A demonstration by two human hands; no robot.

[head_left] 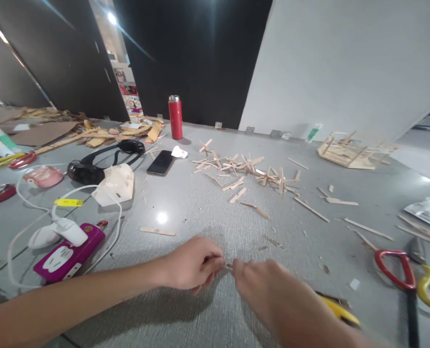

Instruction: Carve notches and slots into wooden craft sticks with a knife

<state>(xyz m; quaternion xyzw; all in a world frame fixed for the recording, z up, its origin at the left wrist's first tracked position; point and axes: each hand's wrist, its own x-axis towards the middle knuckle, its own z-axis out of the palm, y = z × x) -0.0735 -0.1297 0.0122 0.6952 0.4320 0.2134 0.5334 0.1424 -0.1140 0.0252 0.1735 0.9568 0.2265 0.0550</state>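
My left hand (191, 263) is closed, its thumb and fingers pinching one end of a small wooden craft stick (228, 266). Fingers of my right hand (265, 285) are wrapped around the other end, so only a short length shows between the two hands. Both hands are just above the grey table (185, 319). A flat craft stick (157, 231) lies beyond my left wrist. Farther off is a loose heap of broken and cut craft sticks (236, 166). Beside my right forearm, partly hidden, is a tool with a yellow and black handle (340, 311).
At left are a purple power strip (87, 241) with white cables, a white mask (116, 186) and a black headset (102, 159). A phone (160, 163) and red bottle (175, 118) stand behind. Right: red-handled scissors (396, 266), a yellow-handled tool (427, 290), a wooden stick model (348, 152).
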